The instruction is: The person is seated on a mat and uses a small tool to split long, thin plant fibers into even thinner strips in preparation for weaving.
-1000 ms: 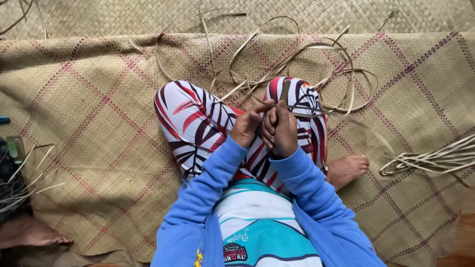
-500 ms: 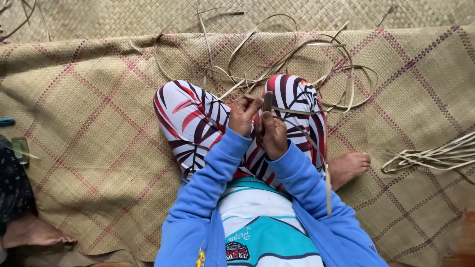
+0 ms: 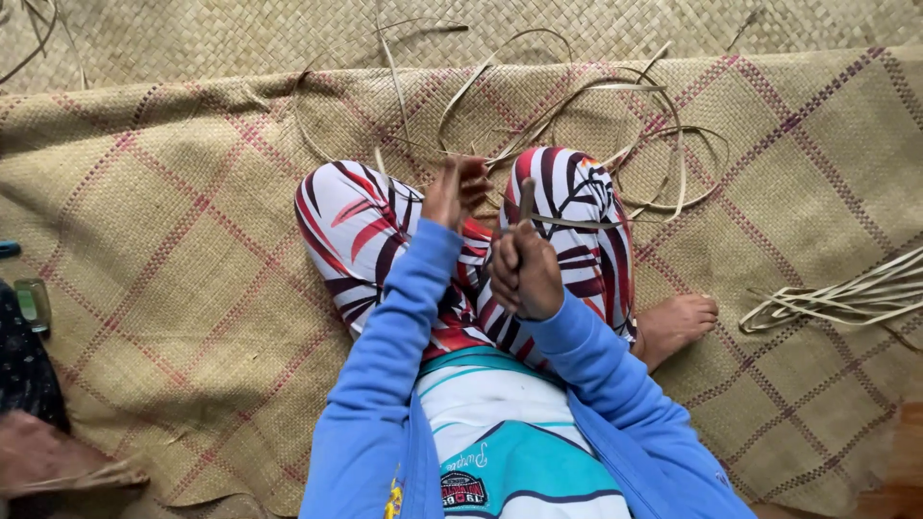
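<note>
Our two hands work a dried leaf strip over our lap, seated on a woven mat

Our right hand (image 3: 524, 274) is closed in a fist around a thin upright tool (image 3: 525, 204), perhaps a small blade, though we cannot make it out clearly; a pale leaf strip (image 3: 577, 223) runs sideways from it across our right knee, held taut there for the tool to work. Our left hand (image 3: 454, 190) sits just ahead over the other knee, fingers curled, seemingly pinching the strip's far end. We count one plaid-lined mat (image 3: 192, 250) under us, one loose tangle of curling strips (image 3: 615, 106) beyond our knees, one flat bundle of strips (image 3: 846, 293) to our right, kept within reach
</note>
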